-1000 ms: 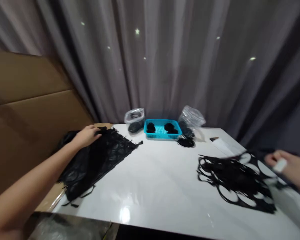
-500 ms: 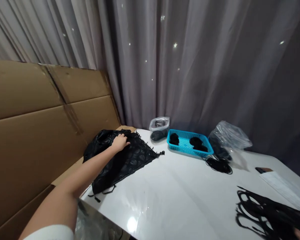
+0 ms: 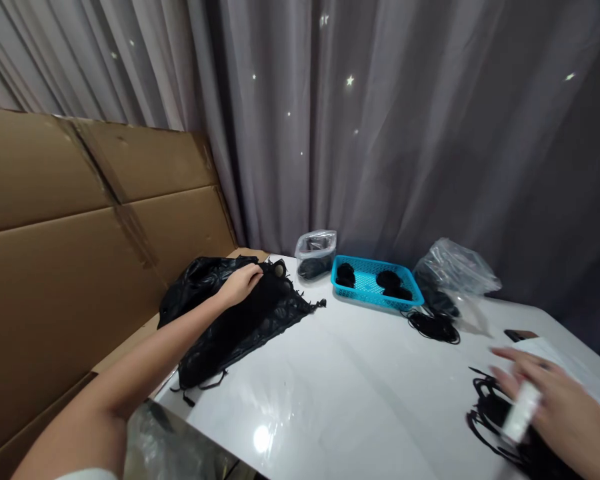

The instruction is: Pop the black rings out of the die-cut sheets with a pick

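Black netting (image 3: 260, 317) is pinched by the left hand (image 3: 239, 285). Whether the blurry white thing (image 3: 521, 413) by the right hand (image 3: 563, 403), over black strips (image 3: 487, 407), is held cannot be told.

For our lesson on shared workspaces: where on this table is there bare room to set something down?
Bare: the white table's middle, between the left black netting and the right black strips, in front of the blue basket. Crowded: the back edge, with basket and bags, and the right, under the right hand.
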A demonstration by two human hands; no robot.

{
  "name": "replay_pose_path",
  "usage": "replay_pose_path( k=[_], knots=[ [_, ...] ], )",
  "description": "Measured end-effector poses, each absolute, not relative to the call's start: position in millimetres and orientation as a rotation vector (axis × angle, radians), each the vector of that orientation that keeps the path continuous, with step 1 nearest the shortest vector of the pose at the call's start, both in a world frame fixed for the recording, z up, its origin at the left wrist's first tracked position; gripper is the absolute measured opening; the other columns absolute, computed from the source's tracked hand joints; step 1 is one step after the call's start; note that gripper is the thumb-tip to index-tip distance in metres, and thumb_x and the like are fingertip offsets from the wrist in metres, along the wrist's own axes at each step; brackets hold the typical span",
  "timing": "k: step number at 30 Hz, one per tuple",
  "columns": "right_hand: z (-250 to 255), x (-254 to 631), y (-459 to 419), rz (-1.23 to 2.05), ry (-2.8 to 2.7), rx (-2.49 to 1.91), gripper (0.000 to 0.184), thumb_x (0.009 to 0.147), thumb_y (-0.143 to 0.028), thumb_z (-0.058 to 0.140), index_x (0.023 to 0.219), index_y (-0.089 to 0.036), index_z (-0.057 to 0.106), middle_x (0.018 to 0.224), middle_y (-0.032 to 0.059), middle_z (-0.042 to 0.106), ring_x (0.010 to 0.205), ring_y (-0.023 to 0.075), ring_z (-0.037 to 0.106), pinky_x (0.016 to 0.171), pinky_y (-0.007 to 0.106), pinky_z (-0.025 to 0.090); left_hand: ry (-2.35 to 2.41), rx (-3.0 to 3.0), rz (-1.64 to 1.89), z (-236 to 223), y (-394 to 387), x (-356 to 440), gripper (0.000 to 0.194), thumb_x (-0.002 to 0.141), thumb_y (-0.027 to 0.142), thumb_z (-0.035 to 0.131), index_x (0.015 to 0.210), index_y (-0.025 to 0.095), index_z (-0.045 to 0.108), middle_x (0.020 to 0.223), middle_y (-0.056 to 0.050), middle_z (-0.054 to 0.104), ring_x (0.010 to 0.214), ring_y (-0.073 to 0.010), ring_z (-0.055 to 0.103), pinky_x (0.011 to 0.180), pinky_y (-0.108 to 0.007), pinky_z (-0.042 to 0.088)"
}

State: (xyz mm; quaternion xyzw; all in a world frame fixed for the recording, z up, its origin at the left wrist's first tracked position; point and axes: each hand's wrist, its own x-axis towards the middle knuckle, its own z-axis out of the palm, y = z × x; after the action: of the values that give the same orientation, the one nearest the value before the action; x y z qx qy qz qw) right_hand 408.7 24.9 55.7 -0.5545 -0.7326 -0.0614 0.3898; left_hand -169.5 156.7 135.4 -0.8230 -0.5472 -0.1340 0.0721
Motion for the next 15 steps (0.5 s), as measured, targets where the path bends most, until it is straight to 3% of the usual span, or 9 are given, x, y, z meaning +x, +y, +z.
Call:
replay_pose_path(
  k=[1,3,6,8,10,12,13,15],
  knots=[
    [69,378,30,-0.075,-1.934,-1.277,0.031,0.083,-0.049,0.060,0.062,-0.030,0.049,0.100,0.0127,0.074,0.088,0.0326,0.070,0.069,0.049,0.056,-1.583,-2.548,-0.416,141,149,-163,0.030,0.106,0.027,0.034,0.106,0.018,0.062,0.099,-0.007,0.067,0.091,-0.0193,0.064,0.080,-0.030,0.047],
    [96,311,40,0.015,-2.042,-1.030,0.025,0.091,-0.037,0.057,0.070,-0.027,0.049,0.118,0.0118,0.070,0.115,0.0314,0.063,0.092,0.051,0.053,-1.429,-2.720,-0.399,153,132,-147,0.030,0.106,0.032,0.033,0.106,0.021,0.061,0.089,-0.003,0.067,0.079,-0.0171,0.063,0.071,-0.026,0.044],
    [126,220,55,0.154,-2.288,-0.653,0.025,0.092,-0.028,0.062,0.073,-0.024,0.047,0.140,0.0118,0.059,0.140,0.0300,0.043,0.107,0.052,0.041,-1.144,-2.961,-0.284,169,101,-112,0.028,0.105,0.034,0.038,0.100,0.022,0.063,0.080,0.001,0.065,0.068,-0.0133,0.059,0.063,-0.022,0.038],
    [136,179,64,0.258,-2.402,-0.428,0.032,0.087,-0.033,0.072,0.074,-0.023,0.045,0.142,0.0117,0.057,0.144,0.0307,0.035,0.110,0.050,0.035,-0.980,-3.058,-0.188,178,76,-90,0.023,0.103,0.031,0.043,0.095,0.024,0.063,0.079,0.003,0.065,0.063,-0.0116,0.056,0.058,-0.022,0.035],
    [138,156,70,0.384,-2.467,-0.353,0.037,0.081,-0.033,0.079,0.073,-0.023,0.044,0.122,0.0090,0.067,0.135,0.0299,0.045,0.108,0.046,0.036,-0.878,-3.092,-0.115,188,48,-74,0.017,0.103,0.030,0.047,0.099,0.026,0.063,0.087,0.003,0.068,0.063,-0.0118,0.056,0.056,-0.023,0.032],
    [134,152,69,0.492,-2.522,-0.401,0.041,0.078,-0.030,0.080,0.069,-0.023,0.041,0.089,0.0035,0.068,0.106,0.0253,0.061,0.093,0.037,0.044,-0.901,-3.014,0.002,196,24,-69,0.018,0.103,0.025,0.044,0.098,0.025,0.062,0.090,0.002,0.067,0.064,-0.0129,0.058,0.054,-0.026,0.030],
    [132,156,65,0.544,-2.544,-0.441,0.041,0.079,-0.028,0.078,0.068,-0.024,0.039,0.074,0.0001,0.061,0.087,0.0212,0.061,0.080,0.032,0.046,-0.934,-2.988,0.008,199,13,-71,0.018,0.103,0.026,0.045,0.096,0.023,0.061,0.089,0.001,0.067,0.062,-0.0137,0.058,0.053,-0.027,0.030],
    [131,173,48,0.650,-2.562,-0.491,0.039,0.085,-0.027,0.069,0.067,-0.023,0.035,0.062,-0.0044,0.047,0.063,0.0140,0.048,0.060,0.025,0.039,-1.016,-2.958,0.059,202,-3,-79,0.013,0.099,0.035,0.056,0.099,0.022,0.060,0.083,0.000,0.067,0.060,-0.0160,0.060,0.052,-0.028,0.031]
  ],
)
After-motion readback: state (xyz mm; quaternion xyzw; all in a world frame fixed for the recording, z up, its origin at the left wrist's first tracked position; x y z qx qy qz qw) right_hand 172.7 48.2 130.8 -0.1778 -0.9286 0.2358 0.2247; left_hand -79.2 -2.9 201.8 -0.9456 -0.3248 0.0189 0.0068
